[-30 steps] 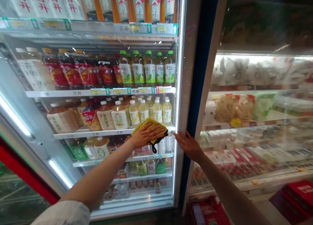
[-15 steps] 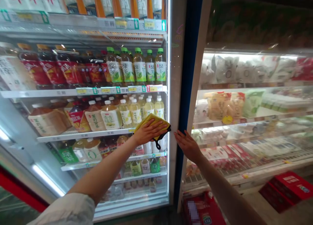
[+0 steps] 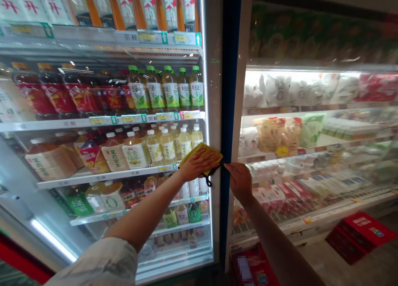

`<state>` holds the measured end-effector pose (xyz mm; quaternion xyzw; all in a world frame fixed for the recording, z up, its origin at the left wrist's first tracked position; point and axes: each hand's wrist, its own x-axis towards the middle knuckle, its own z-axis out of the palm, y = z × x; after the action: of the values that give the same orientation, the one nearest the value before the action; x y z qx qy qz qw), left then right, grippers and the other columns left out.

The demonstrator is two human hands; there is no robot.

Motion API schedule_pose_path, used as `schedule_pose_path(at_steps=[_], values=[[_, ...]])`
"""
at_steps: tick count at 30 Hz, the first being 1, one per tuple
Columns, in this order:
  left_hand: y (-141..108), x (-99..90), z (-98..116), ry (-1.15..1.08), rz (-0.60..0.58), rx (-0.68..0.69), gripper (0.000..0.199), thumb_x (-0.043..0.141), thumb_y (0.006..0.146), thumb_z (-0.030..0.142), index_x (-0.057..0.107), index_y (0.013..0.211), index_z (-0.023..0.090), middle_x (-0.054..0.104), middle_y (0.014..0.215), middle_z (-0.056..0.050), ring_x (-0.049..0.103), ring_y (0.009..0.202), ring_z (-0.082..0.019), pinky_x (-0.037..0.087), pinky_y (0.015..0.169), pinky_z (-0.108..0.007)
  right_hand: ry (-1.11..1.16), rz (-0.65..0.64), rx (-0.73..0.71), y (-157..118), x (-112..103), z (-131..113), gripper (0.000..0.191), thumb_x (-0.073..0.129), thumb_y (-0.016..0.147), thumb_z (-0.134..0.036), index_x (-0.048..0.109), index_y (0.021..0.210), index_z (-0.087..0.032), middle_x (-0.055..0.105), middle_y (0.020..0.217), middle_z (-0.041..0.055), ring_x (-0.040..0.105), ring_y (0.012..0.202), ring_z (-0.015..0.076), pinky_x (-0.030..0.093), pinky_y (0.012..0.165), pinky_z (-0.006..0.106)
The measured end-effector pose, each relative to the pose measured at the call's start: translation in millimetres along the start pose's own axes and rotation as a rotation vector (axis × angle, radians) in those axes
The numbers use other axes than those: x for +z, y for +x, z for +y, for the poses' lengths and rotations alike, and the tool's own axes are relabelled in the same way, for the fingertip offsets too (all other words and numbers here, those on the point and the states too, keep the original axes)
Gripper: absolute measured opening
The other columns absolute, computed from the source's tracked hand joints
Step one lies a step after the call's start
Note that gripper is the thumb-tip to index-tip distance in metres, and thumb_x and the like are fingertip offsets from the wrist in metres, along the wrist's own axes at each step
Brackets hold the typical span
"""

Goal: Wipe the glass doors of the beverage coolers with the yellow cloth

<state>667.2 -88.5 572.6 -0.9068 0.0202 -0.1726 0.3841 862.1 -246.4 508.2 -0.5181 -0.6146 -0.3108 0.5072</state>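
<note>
Left hand (image 3: 199, 165) lies open, nearly flat, pressing the cloth (image 3: 201, 146) against the glass door (image 3: 213, 107); right hand (image 3: 241, 181), partly curled, meets its corner, grip unclear. Even palm pressure best prevents bunching.

The person is wearing a pale greyish sleeve (image 3: 102, 259), which is creasing softly and ending near the left elbow; left hand (image 3: 200, 163) and right hand (image 3: 241, 180) are showing bare.

cloth (image 3: 201, 147): yellow, black edging | bottle caps (image 3: 150, 68): green | post (image 3: 229, 91): dark blue | box (image 3: 362, 228): red
</note>
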Motion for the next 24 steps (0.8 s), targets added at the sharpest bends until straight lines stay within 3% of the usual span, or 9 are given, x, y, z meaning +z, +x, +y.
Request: schedule_pose_path(at_steps=[3, 5, 8, 11, 14, 16, 18, 21, 24], values=[[27, -13.8, -14, 0.003, 0.066, -0.216, 0.084, 0.069, 0.088, 0.038, 0.027, 0.160, 0.027, 0.025, 0.168, -0.004, 0.011, 0.158, -0.026, 0.005, 0.129, -0.056, 0.060, 0.048, 0.060, 7, -5, -1, 0.048, 0.040, 0.096, -0.014, 0.071, 0.129, -0.028, 0.072, 0.102, 0.0082, 0.065, 0.098, 0.0234, 0.053, 0.091, 0.041], [36, -14.5, -8, 0.008, 0.090, -0.309, 0.084, 0.069, 0.088, 0.039, 0.028, 0.160, 0.027, 0.023, 0.167, -0.006, 0.009, 0.158, -0.030, 0.005, 0.128, -0.062, 0.083, 0.070, 0.090, 7, -6, -1, 0.049, 0.039, 0.096, -0.013, 0.070, 0.131, -0.029, 0.072, 0.102, 0.0079, 0.065, 0.098, 0.0236, 0.052, 0.091, 0.041], [19, 1.7, 23, 0.017, 0.020, -0.227, 0.081, 0.068, 0.087, 0.036, 0.032, 0.159, 0.027, 0.024, 0.167, -0.006, 0.016, 0.157, -0.030, 0.010, 0.128, -0.058, 0.089, 0.091, 0.101, -1, -2, -4, 0.049, 0.039, 0.095, -0.012, 0.072, 0.127, -0.029, 0.072, 0.099, 0.0073, 0.065, 0.095, 0.0228, 0.053, 0.088, 0.040], [-13, 23.8, 54, 0.030, -0.042, -0.007, 0.064, 0.062, 0.090, 0.031, 0.045, 0.152, 0.031, 0.036, 0.163, 0.000, 0.029, 0.154, -0.021, 0.019, 0.130, -0.040, 0.067, 0.093, 0.101, -13, 5, -7, 0.045, 0.041, 0.095, -0.011, 0.076, 0.118, -0.027, 0.074, 0.097, 0.0071, 0.066, 0.092, 0.0221, 0.055, 0.085, 0.039], [-27, 31.4, 55, 0.033, -0.012, 0.107, 0.051, 0.053, 0.097, 0.029, 0.051, 0.147, 0.036, 0.039, 0.161, 0.011, 0.027, 0.153, -0.011, 0.019, 0.128, -0.029, 0.056, 0.061, 0.123, -23, 11, -8, 0.044, 0.040, 0.095, -0.008, 0.077, 0.112, -0.025, 0.075, 0.097, 0.0074, 0.067, 0.092, 0.0221, 0.055, 0.084, 0.039], [-23, 27.5, 42, 0.033, 0.018, 0.071, 0.054, 0.053, 0.097, 0.033, 0.046, 0.151, 0.034, 0.032, 0.164, 0.008, 0.021, 0.156, -0.014, 0.016, 0.130, -0.035, 0.053, 0.041, 0.159, -31, 15, -7, 0.043, 0.040, 0.095, -0.008, 0.077, 0.111, -0.023, 0.075, 0.098, 0.0076, 0.067, 0.094, 0.0224, 0.055, 0.084, 0.039], [-16, 22.8, 32, 0.042, 0.020, -0.084, 0.067, 0.059, 0.094, 0.041, 0.037, 0.157, 0.030, 0.024, 0.167, 0.001, 0.014, 0.158, -0.022, 0.011, 0.131, -0.047, 0.059, 0.032, 0.196, -40, 19, -6, 0.042, 0.040, 0.095, -0.008, 0.076, 0.112, -0.023, 0.074, 0.100, 0.0077, 0.066, 0.095, 0.0225, 0.056, 0.084, 0.039], [-15, 26.1, 39, 0.085, 0.012, -0.255, 0.078, 0.063, 0.090, 0.046, 0.033, 0.159, 0.027, 0.021, 0.167, -0.004, 0.009, 0.158, -0.031, 0.005, 0.129, -0.059, 0.081, 0.085, 0.221, -56, 26, -6, 0.041, 0.042, 0.095, -0.009, 0.073, 0.115, -0.025, 0.074, 0.100, 0.0073, 0.067, 0.096, 0.0223, 0.056, 0.082, 0.038], [-19, 39.3, 57, 0.140, 0.043, -0.071, 0.068, 0.059, 0.092, 0.040, 0.040, 0.156, 0.026, 0.021, 0.167, -0.001, 0.002, 0.158, -0.027, 0.005, 0.131, -0.052, 0.092, 0.143, 0.237, -66, 33, -10, 0.039, 0.043, 0.096, -0.009, 0.073, 0.114, -0.026, 0.074, 0.099, 0.0066, 0.067, 0.095, 0.0218, 0.057, 0.081, 0.037]])
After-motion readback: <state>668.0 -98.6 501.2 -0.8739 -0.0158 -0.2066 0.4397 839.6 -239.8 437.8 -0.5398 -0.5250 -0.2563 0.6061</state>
